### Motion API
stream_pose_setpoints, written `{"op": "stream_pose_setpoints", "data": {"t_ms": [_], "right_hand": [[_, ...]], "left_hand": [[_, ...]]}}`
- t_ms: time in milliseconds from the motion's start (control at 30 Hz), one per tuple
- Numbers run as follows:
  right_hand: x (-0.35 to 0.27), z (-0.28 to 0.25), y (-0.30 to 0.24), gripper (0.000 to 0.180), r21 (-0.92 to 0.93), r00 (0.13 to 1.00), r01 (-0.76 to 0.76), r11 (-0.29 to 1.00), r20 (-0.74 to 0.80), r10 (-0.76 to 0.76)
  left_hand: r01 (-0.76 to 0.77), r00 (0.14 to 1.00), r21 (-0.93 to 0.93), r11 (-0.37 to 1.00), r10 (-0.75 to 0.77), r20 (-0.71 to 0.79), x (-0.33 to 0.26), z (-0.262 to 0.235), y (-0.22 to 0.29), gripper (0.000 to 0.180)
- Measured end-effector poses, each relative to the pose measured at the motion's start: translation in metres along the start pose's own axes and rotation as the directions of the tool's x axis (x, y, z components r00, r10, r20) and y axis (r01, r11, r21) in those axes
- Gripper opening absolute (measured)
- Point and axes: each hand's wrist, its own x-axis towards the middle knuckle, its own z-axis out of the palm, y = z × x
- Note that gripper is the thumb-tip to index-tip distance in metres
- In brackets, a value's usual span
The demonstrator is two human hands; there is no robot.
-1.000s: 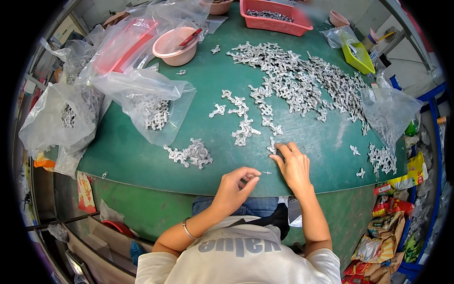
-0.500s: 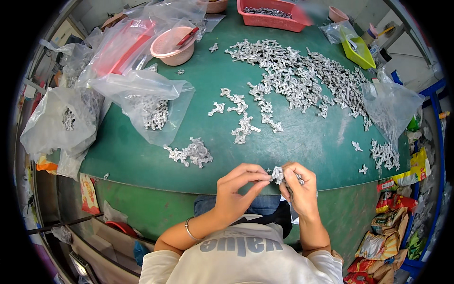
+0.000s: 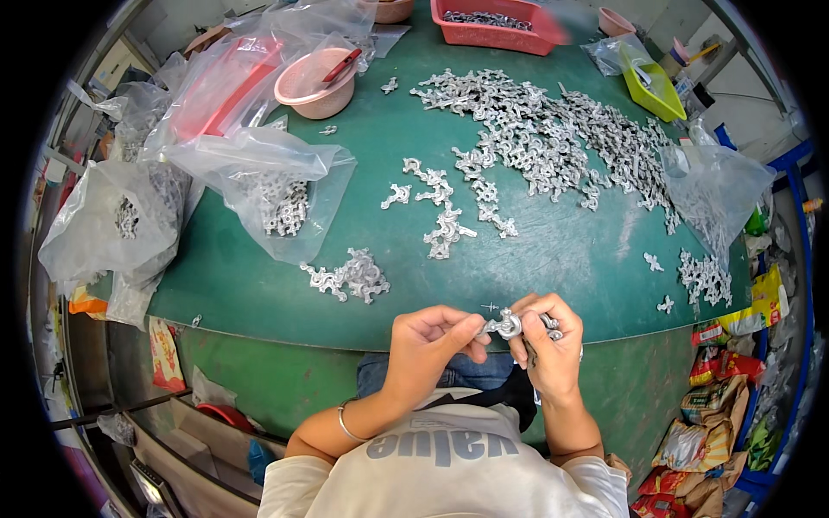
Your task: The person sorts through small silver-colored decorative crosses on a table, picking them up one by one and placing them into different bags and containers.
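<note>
Close to the near edge of the green table (image 3: 363, 324), my two hands are together on a small silver-grey metal casting (image 3: 505, 325). My left hand (image 3: 432, 341) pinches its left end between thumb and fingers. My right hand (image 3: 548, 341) grips its right side, and more grey metal pieces (image 3: 549, 325) show among those fingers. A tiny thin cross-shaped metal piece (image 3: 490, 307) lies just beyond my fingertips. Left of my hands sits a small heap of castings (image 3: 358, 276). Parts of the held casting are hidden by my fingers.
A large pile of castings (image 3: 535, 138) spreads over the far right, with looser ones (image 3: 445, 229) nearer. Clear plastic bags (image 3: 250, 190) with castings stand left, another bag (image 3: 717, 194) right. A pink basin (image 3: 319, 95), a red tray (image 3: 501, 34) and a yellow-green basket (image 3: 652, 91) stand farther back.
The casting has been turned and now lies more stretched out between my hands. My left fingers have curled in around its end, and the tiny cross-shaped piece now shows apart from them.
</note>
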Motion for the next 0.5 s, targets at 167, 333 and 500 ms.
{"op": "stream_pose_setpoints", "data": {"t_ms": [167, 333, 500], "right_hand": [[-0.001, 0.004, -0.005, 0.013, 0.160, 0.988, -0.146, 0.976, -0.021, 0.152], [-0.001, 0.005, -0.008, 0.016, 0.224, 0.976, -0.216, 0.950, 0.006, 0.220], [-0.001, 0.005, -0.008, 0.019, 0.254, 0.968, -0.249, 0.935, 0.027, 0.250]], "left_hand": [[0.182, 0.982, -0.134, 0.974, -0.173, 0.073, -0.003, -0.002, 0.005, 0.016], [0.307, 0.948, -0.230, 0.924, -0.274, 0.164, -0.004, -0.004, 0.006, 0.017], [0.375, 0.924, -0.231, 0.898, -0.343, 0.169, -0.006, 0.002, 0.012, 0.015]]}}
